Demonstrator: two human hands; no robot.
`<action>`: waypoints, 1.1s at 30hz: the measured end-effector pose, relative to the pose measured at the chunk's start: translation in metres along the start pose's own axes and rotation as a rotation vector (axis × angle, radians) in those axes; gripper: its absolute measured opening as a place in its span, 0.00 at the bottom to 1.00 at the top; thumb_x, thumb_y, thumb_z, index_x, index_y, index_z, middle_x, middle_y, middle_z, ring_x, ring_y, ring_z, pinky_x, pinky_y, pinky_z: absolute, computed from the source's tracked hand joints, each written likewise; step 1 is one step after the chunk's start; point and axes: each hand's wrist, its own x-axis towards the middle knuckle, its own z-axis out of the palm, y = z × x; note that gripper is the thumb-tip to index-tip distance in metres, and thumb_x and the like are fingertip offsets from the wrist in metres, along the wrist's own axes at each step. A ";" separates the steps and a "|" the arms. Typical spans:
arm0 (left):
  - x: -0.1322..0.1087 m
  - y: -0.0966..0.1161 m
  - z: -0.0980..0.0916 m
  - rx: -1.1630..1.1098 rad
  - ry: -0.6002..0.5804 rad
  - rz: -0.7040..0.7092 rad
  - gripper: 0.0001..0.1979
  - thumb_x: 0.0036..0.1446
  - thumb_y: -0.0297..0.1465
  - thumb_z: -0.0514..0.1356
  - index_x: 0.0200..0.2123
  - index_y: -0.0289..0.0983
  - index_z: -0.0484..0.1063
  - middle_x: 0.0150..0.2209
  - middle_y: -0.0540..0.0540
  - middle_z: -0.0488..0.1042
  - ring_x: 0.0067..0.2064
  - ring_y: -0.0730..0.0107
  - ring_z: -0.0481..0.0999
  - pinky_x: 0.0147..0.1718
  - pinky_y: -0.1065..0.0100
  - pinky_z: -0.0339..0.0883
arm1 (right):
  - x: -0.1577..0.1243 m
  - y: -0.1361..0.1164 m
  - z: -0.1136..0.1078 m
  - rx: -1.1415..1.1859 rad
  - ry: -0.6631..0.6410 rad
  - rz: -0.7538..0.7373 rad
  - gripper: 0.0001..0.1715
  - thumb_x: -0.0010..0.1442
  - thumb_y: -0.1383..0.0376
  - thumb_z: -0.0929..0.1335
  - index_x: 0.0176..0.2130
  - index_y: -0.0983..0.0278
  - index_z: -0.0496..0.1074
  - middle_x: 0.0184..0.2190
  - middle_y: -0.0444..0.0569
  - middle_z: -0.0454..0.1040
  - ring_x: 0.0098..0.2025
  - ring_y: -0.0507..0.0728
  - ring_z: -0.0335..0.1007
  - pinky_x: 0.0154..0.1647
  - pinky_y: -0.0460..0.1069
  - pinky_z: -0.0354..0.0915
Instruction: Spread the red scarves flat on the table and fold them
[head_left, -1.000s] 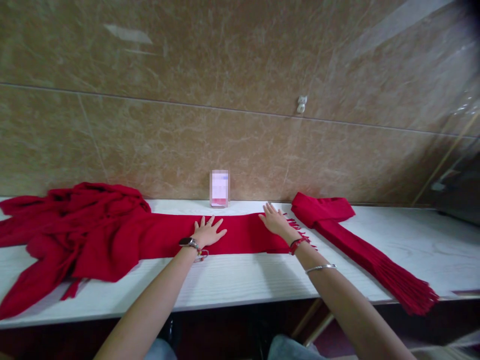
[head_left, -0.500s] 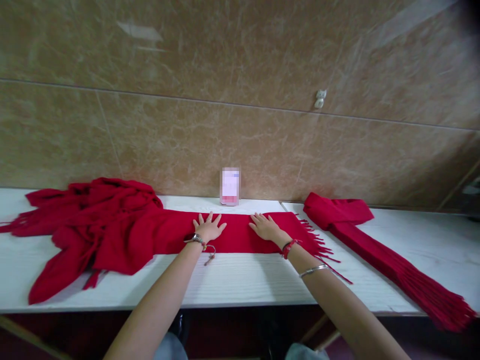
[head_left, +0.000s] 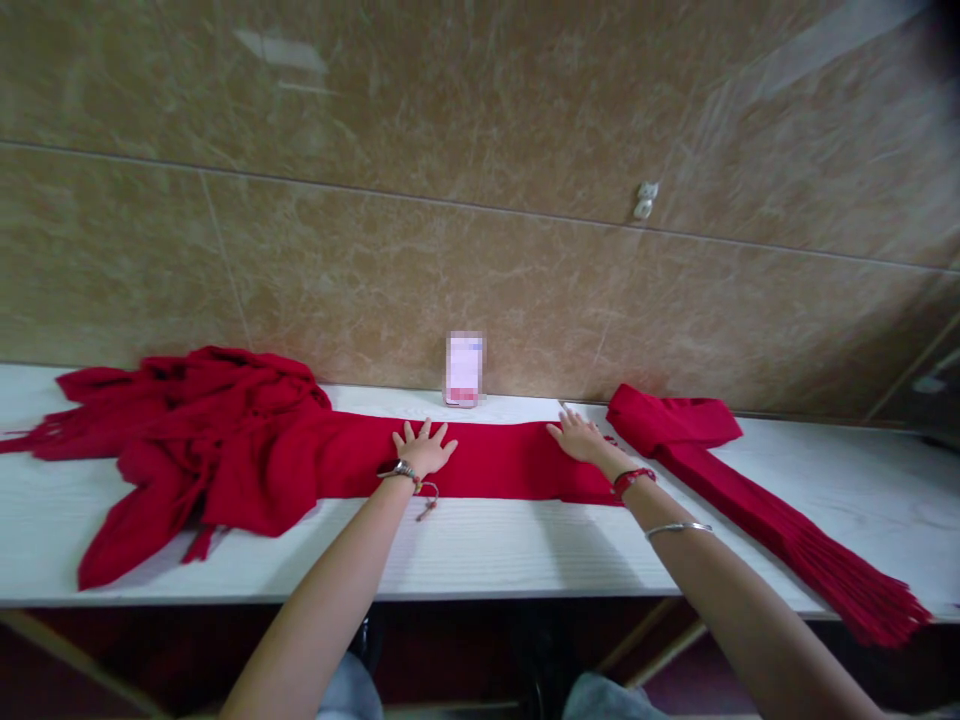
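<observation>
1. Your left hand [head_left: 425, 453] and right hand [head_left: 583, 438] lie open, fingers spread, on the red scarf [head_left: 502, 460], flat beneath them.
2. Anchor lightly with the left; smooth outward with the right.
3. Leave the heaped cloth [head_left: 259, 455] beyond your left hand slack.

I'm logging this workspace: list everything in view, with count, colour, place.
Cloth heap: 1, red, table's left end
Flat cloth: 1, red, table's middle
Folded scarf: 1, red, table's right side
Phone: 1, pinkish, by wall
Ornament: 1, white, on wall
Wall: 1, brown, behind table
Table: 1, white, below hands
Unclear object: 1, dark, right edge
Bars: several, brown, below table
Wristbands: several, multicoloured, left wrist
Bracelet: 1, red, right wrist
Bangle: 1, silver, right forearm
Trouser legs: 2, blue-grey, bottom edge
Left hand: 1, bare, on flat cloth
Right hand: 1, bare, on flat cloth
</observation>
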 end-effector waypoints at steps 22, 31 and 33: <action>0.002 -0.028 0.002 0.022 0.086 -0.056 0.34 0.54 0.53 0.38 0.61 0.46 0.47 0.63 0.49 0.40 0.62 0.46 0.37 0.54 0.41 0.36 | -0.029 -0.092 0.014 0.100 0.032 -0.353 0.28 0.63 0.56 0.51 0.59 0.62 0.51 0.61 0.55 0.49 0.62 0.62 0.41 0.55 0.63 0.49; 0.007 -0.029 0.002 0.027 0.103 -0.055 0.33 0.54 0.52 0.38 0.61 0.46 0.46 0.63 0.49 0.40 0.62 0.46 0.37 0.54 0.40 0.35 | -0.045 0.026 0.028 -0.105 0.040 -0.295 0.22 0.63 0.68 0.53 0.54 0.62 0.60 0.60 0.55 0.50 0.62 0.63 0.41 0.52 0.65 0.53; 0.007 -0.029 0.003 0.030 0.115 -0.055 0.33 0.55 0.51 0.38 0.61 0.45 0.47 0.63 0.49 0.41 0.62 0.46 0.38 0.54 0.40 0.36 | -0.049 0.045 0.030 -0.151 0.046 -0.273 0.22 0.62 0.71 0.54 0.53 0.63 0.62 0.59 0.57 0.53 0.61 0.63 0.42 0.52 0.65 0.54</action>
